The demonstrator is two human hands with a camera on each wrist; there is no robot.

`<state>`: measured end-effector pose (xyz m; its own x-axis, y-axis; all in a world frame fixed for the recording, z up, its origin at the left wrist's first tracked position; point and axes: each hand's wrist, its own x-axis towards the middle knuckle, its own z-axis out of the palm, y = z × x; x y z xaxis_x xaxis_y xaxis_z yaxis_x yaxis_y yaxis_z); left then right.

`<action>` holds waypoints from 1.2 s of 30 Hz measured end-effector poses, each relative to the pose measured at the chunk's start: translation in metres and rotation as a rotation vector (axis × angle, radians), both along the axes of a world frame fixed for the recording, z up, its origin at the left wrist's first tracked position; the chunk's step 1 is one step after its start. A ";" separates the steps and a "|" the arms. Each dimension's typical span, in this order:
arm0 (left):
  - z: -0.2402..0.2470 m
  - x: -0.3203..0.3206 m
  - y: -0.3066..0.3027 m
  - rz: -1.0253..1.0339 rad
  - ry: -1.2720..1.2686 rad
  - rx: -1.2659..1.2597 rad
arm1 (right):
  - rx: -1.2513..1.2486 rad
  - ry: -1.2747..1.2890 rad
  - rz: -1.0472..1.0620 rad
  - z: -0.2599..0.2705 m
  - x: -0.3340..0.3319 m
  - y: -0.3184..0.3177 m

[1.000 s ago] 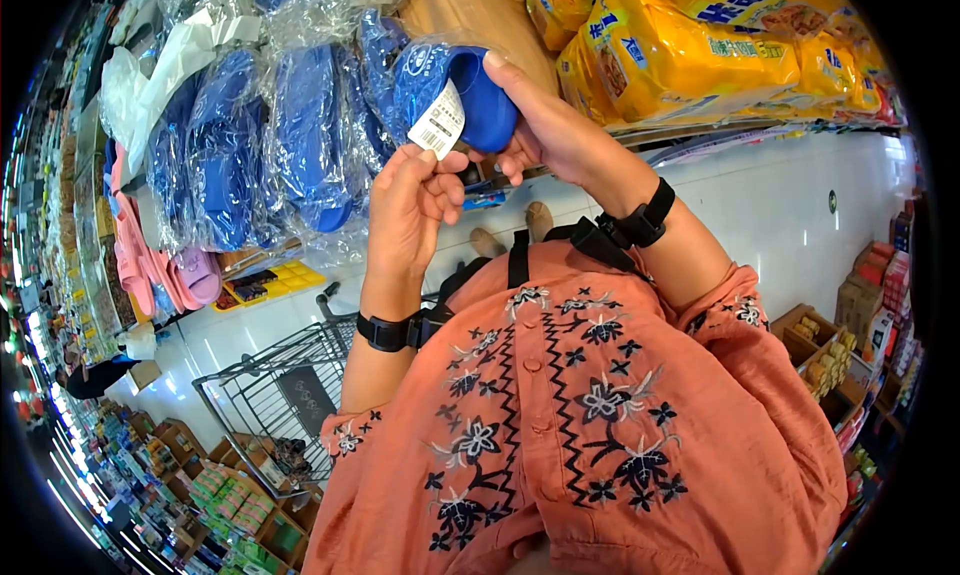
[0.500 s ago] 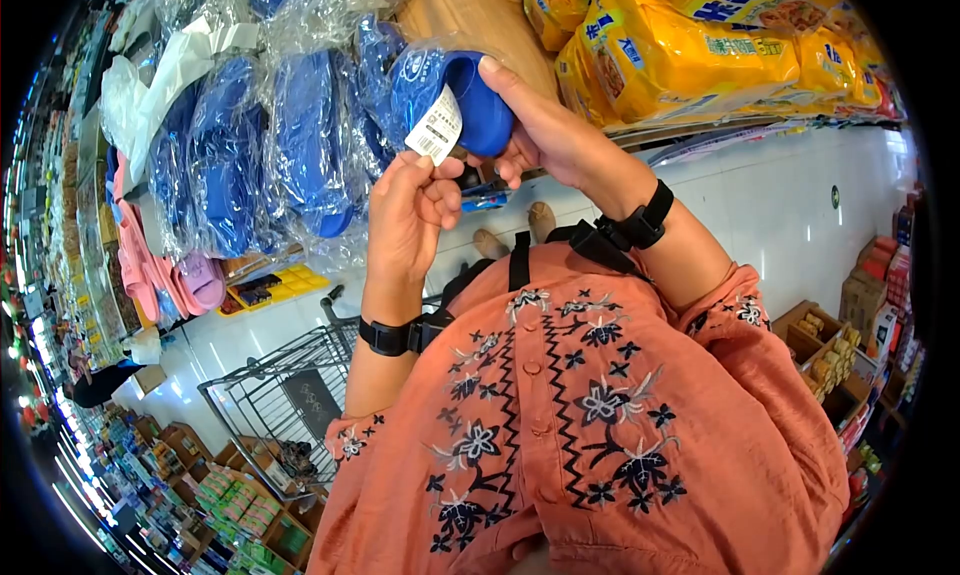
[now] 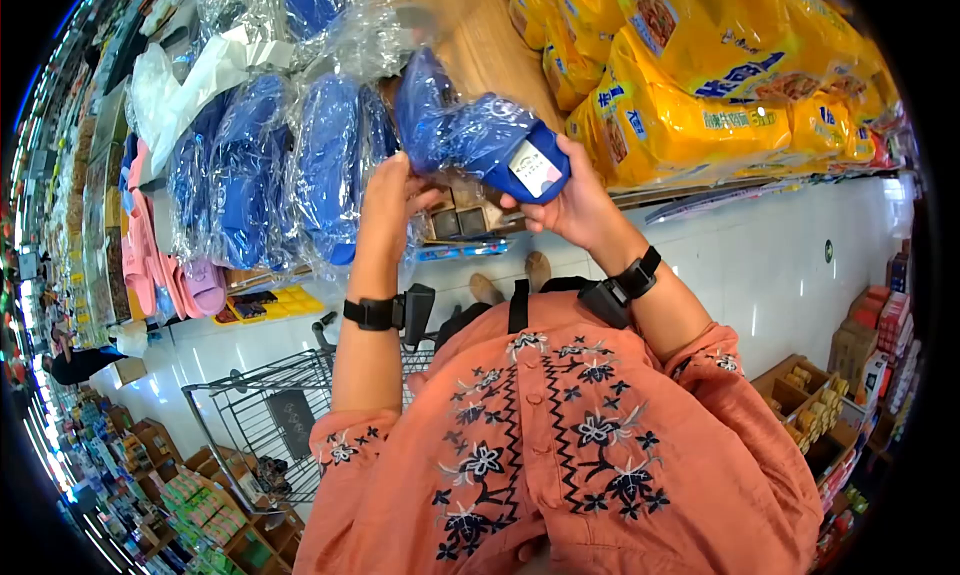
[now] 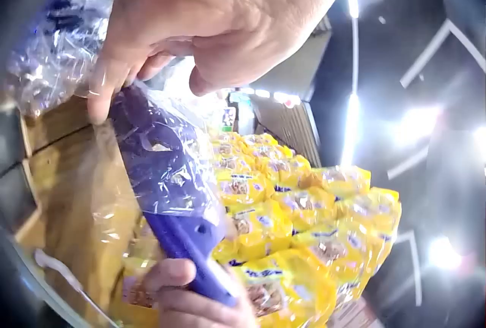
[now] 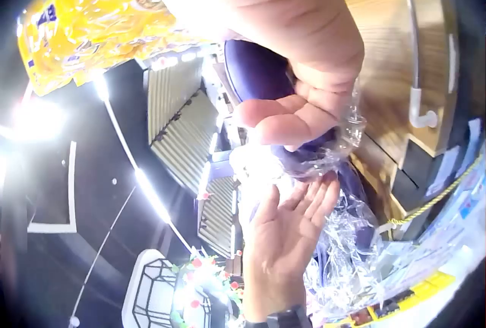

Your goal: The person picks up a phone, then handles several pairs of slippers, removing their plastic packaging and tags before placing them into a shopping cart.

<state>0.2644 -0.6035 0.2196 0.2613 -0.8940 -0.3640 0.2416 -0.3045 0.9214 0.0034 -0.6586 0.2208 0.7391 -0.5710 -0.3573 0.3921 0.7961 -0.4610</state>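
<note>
My right hand (image 3: 578, 203) grips the end of a blue slipper (image 3: 490, 145), its clear plastic wrap pushed over the other part. A white label (image 3: 535, 169) shows on the uncovered end. Joined to the wrap, another blue slipper (image 3: 424, 110) lies to the left. My left hand (image 3: 388, 203) is below that one, fingers extended; in the left wrist view its fingertips (image 4: 99, 107) touch the crinkled plastic. The right wrist view shows the left palm (image 5: 292, 233) facing up with straight fingers, and the right fingers (image 5: 285, 124) curled on the slipper (image 5: 254, 69).
Wrapped blue slippers (image 3: 245, 170) lie in a row at the left, with pink slippers (image 3: 140, 255) beyond. Yellow food packs (image 3: 680, 125) fill the right of the wooden shelf (image 3: 480, 35). A wire cart (image 3: 290, 375) stands on the floor below.
The slipper has turned and moved right with my right hand, its label now facing the head camera. My left hand has let go of the paper tag and spread its fingers.
</note>
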 end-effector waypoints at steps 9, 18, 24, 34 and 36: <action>-0.022 -0.003 -0.048 -0.013 0.264 0.176 | 0.019 0.007 -0.037 -0.022 -0.015 0.007; -0.029 -0.005 -0.045 -0.086 0.437 -0.051 | -0.463 0.349 -0.012 0.021 -0.017 0.025; 0.008 0.001 -0.032 -0.035 0.484 -0.233 | -0.809 0.496 0.031 0.061 -0.020 0.036; 0.046 0.016 -0.014 0.062 0.634 -0.352 | -1.572 0.792 -0.015 0.072 -0.015 0.047; 0.049 0.020 -0.008 0.087 0.657 -0.390 | -1.584 0.848 0.039 0.088 -0.012 0.053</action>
